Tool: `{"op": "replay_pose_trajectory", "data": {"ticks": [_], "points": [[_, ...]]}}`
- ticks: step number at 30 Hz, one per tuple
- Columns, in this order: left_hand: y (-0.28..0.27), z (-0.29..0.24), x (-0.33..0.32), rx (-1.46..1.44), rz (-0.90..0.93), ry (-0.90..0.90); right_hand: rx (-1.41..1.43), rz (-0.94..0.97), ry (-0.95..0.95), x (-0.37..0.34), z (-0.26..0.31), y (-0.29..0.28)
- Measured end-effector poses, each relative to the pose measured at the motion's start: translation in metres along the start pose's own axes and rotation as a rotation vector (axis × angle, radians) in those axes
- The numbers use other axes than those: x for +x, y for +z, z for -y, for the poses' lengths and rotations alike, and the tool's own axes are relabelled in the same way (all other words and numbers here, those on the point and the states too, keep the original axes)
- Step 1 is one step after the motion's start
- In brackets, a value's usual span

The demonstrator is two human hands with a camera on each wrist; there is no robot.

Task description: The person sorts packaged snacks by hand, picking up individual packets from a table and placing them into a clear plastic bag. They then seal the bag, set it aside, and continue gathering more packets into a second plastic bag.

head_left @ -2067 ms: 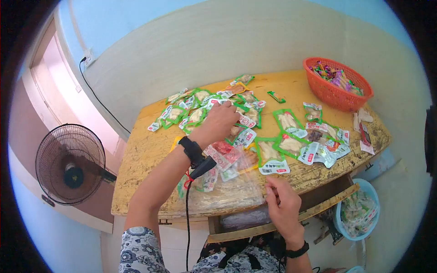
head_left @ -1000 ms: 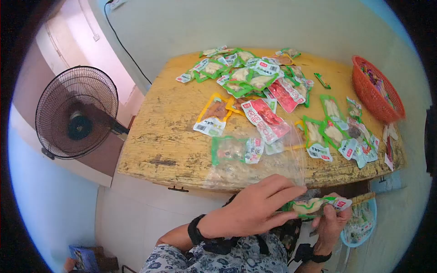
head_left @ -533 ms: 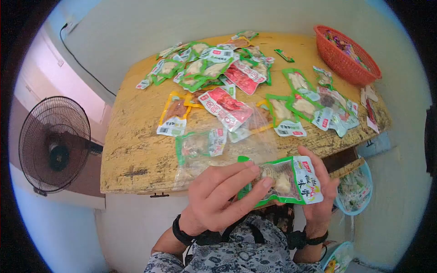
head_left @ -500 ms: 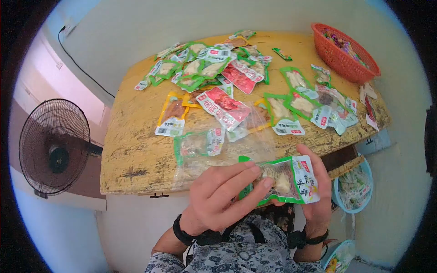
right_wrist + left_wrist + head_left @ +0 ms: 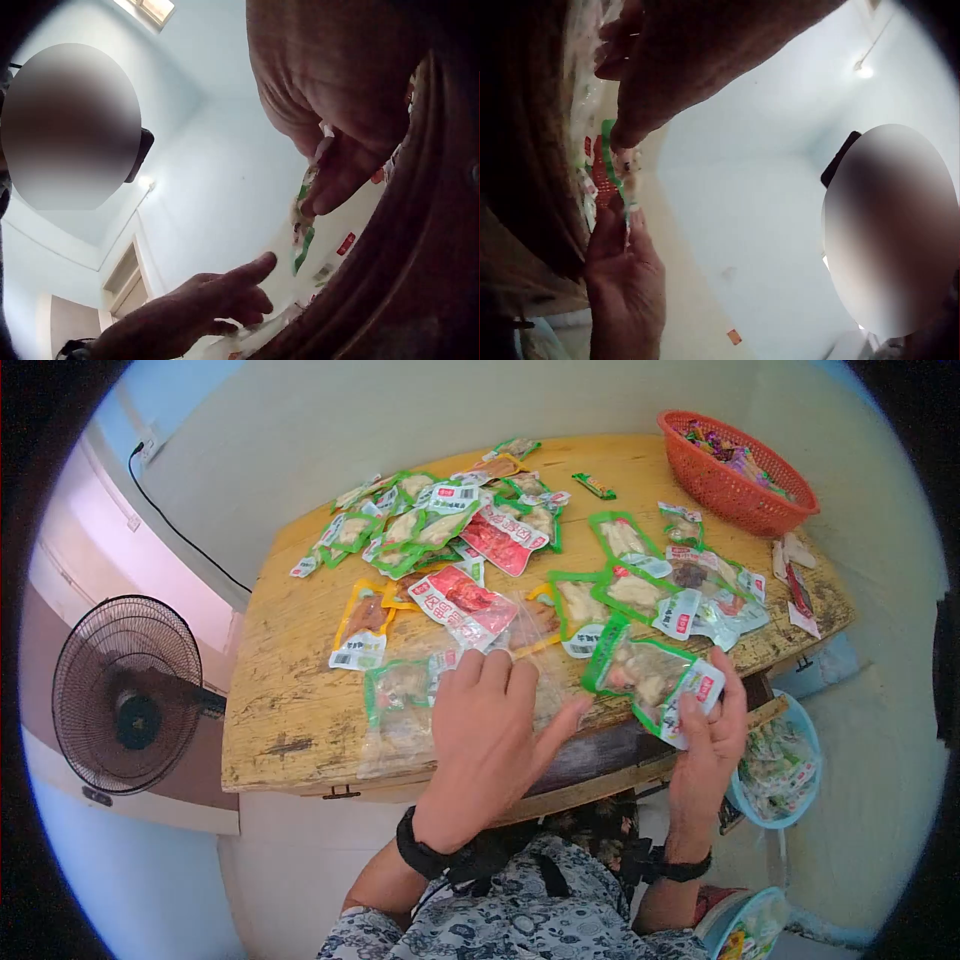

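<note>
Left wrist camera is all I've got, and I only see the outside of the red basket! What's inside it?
Observer: Lots of small wrapped pieces, some purple, lie in the red basket.
Operator: Cool! And the packet in the right hand looks super skinny to me. What's its front like?
Observer: The head view shows the front of the packet: see-through middle, green edges, and a white end with a red patch, where the right hand grips it.
</note>
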State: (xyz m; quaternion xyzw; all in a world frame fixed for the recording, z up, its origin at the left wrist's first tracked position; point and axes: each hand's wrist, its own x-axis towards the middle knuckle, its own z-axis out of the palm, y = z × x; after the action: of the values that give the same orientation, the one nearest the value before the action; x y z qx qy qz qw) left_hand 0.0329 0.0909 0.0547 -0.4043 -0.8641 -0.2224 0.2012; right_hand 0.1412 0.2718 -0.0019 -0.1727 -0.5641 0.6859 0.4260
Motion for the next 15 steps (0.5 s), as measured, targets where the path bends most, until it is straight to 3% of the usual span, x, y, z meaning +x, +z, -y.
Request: {"op": "replay_pose_trajectory", "data": {"ticks": [3,12,15], "points": [[0.021,0.0,-0.001,0.077,0.119,-0.02,0.056,0.028,0.031,-0.002,-0.001,0.0],[0.036,0.012,-0.013,0.021,0.019,-0.004,0.105,0.019,0.042,-0.002,0.001,0.009],[0.035,0.013,-0.016,-0.119,-0.017,-0.038,0.075,0.015,0.028,-0.003,0.001,0.014]]}}
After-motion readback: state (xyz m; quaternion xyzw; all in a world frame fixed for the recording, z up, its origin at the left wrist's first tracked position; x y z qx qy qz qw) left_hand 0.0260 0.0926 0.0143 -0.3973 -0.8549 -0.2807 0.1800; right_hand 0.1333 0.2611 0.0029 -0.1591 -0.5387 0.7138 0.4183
